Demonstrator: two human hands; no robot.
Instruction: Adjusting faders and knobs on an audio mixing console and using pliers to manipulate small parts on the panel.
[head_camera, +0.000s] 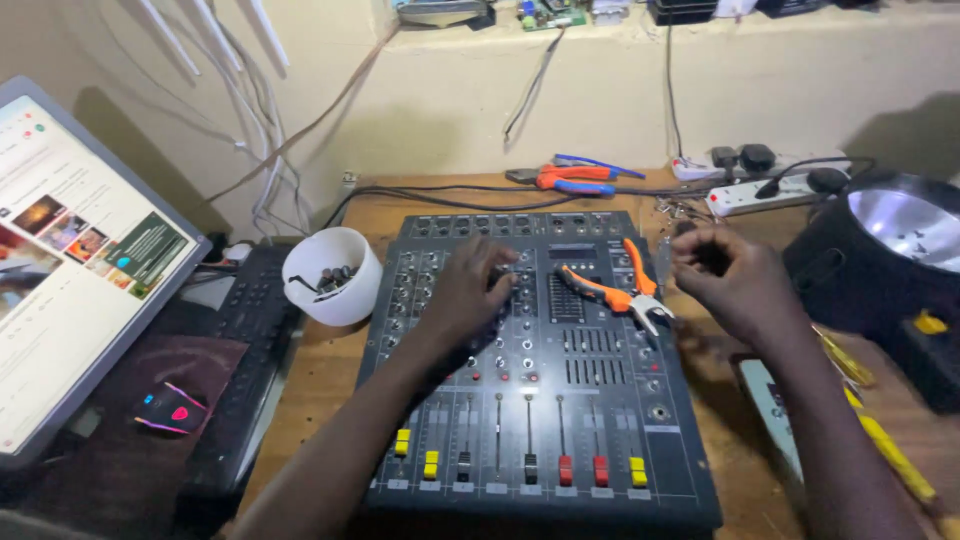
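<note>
With the left hand (468, 290) spread open on the audio mixer (540, 370) knobs and the right hand (725, 270) curled, contents unclear, the loose orange-handled pliers (618, 290) at frame centre risked sliding off.

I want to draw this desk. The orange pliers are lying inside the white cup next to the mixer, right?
Not quite. The head view shows the orange pliers lying on top of the mixer, between the left hand and the right hand. The white cup does sit next to the mixer, holding small dark parts.
</note>
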